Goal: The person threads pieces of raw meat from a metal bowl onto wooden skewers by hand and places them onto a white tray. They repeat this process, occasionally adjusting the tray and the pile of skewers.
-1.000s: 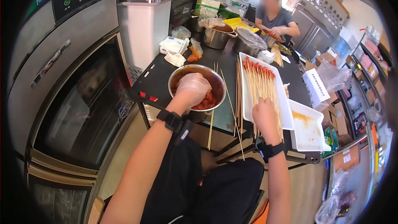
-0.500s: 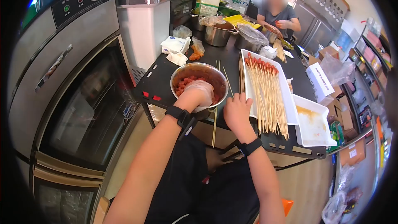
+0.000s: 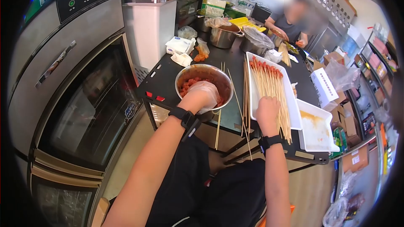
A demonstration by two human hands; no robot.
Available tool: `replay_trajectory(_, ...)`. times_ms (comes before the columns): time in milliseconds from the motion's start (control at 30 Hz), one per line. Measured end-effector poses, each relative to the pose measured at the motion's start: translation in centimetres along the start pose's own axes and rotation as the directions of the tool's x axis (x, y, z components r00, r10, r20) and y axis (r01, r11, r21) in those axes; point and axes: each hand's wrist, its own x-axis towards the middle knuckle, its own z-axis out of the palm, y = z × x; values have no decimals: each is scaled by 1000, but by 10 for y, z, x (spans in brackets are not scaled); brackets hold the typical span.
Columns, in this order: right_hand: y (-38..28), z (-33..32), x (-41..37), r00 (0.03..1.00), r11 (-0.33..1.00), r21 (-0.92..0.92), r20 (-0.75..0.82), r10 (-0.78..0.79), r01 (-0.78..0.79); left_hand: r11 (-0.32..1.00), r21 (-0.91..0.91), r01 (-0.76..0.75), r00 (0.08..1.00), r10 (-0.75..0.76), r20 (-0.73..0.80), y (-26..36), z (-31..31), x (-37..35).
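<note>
My left hand (image 3: pixel 203 95), in a clear plastic glove, reaches into a steel bowl (image 3: pixel 225 85) of red meat chunks (image 3: pixel 189 85). Its fingertips are hidden among the meat. My bare right hand (image 3: pixel 268 111) is over the white tray (image 3: pixel 296 115), fingers curled together on the bamboo skewers (image 3: pixel 281 101) lying there. Red meat pieces (image 3: pixel 261 65) are on their far ends. Loose bare skewers (image 3: pixel 245 101) lie between bowl and tray, and one long skewer (image 3: pixel 242 120) slants past the table's front edge.
A second white tray (image 3: pixel 322 141) with orange liquid stands at the right. Behind are a steel pot (image 3: pixel 223 38), a tissue pack (image 3: pixel 180 45) and a plastic bag (image 3: pixel 202 50). A co-worker (image 3: pixel 290 23) sits at the table's far end. A glass-door cabinet (image 3: pixel 92 105) is at left.
My right hand has moved right, from the loose skewers beside the tray onto the skewers in it. One loose skewer now slants further toward me. My left hand stays in the bowl.
</note>
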Motion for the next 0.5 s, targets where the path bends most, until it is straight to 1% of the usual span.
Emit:
replay_trajectory(67, 1, 1, 0, 1000, 1000, -2, -5, -20, 20, 1000, 26, -13, 1000, 12, 24, -1, 1, 1)
replay_trajectory(133, 8, 14, 2, 974, 994, -49, -201, -101, 93, 1000, 14, -5, 1000, 5, 22, -1, 2, 2)
replay_trajectory(167, 11, 18, 3, 974, 994, -50, -202, -102, 93, 1000, 0, 3, 1000, -3, 22, -1, 2, 2)
replay_trajectory(233, 16, 24, 6, 995, 998, 35, -92, -48, 51, 1000, 20, 3, 999, -4, 41, -1, 2, 2)
replay_trajectory(267, 15, 21, 7, 994, 998, 35, -93, -50, 53, 999, 41, 3, 998, -5, 58, 0, -1, 0)
replay_trajectory(300, 15, 16, 7, 995, 985, 143, 55, 88, -95, 999, 39, 5, 998, -7, 57, 1, -3, -3)
replay_trajectory(333, 15, 12, 6, 954, 941, 224, 217, 206, -254, 1000, -5, 31, 999, -31, 21, 3, -4, -5)
replay_trajectory(367, 15, 10, 5, 954, 942, 222, 218, 205, -253, 997, -51, 54, 998, -55, -13, 6, -6, -9)
replay_trajectory(400, 16, 8, 3, 958, 946, 217, 206, 198, -242, 997, -53, 54, 998, -55, -11, 11, -12, -16)
replay_trajectory(467, 16, 3, -2, 962, 951, 208, 197, 190, -230, 991, -29, 129, 991, -128, 26, 17, -22, -26)
replay_trajectory(500, 14, -2, -7, 988, 946, 286, 44, 146, -152, 991, -31, 128, 991, -127, 29, 17, -21, -24)
